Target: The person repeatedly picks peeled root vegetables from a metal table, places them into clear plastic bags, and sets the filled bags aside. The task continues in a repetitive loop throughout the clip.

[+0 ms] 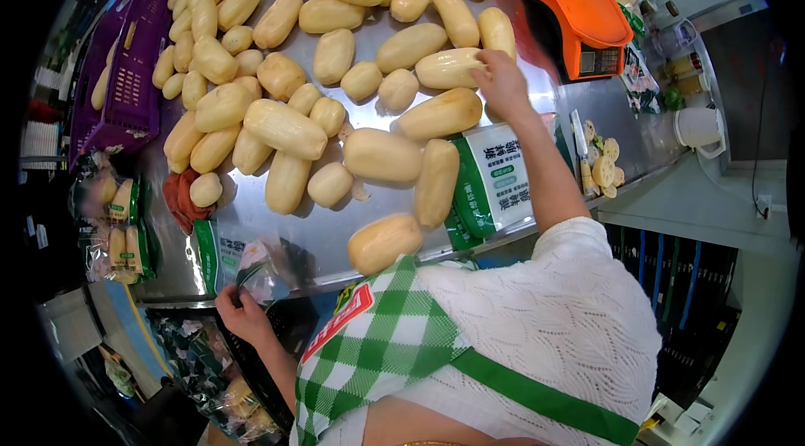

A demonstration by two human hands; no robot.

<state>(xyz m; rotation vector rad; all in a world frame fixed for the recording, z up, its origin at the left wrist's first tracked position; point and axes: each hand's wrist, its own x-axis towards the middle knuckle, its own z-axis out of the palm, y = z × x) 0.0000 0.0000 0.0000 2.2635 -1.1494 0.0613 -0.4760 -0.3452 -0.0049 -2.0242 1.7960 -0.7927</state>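
Observation:
My right hand (503,85) reaches across the metal table, its fingers closed round the right end of a pale, peeled lotus root (449,69). Many more lotus root pieces lie about it, among them a browner one (440,113) just below. Down at the table's near left edge, my left hand (243,316) pinches the edge of a see-through plastic bag (262,274) with green print. Whether anything is inside that bag I cannot tell. Beneath my right forearm lies a stack of green and white printed bags (495,182).
An orange scale (583,18) stands at the far right. Below it are a knife (580,148) and cut lotus root pieces (604,169). A purple crate (126,60) borders the left side, with filled bags (122,228) nearer me. A reddish cloth (180,199) lies near the left edge.

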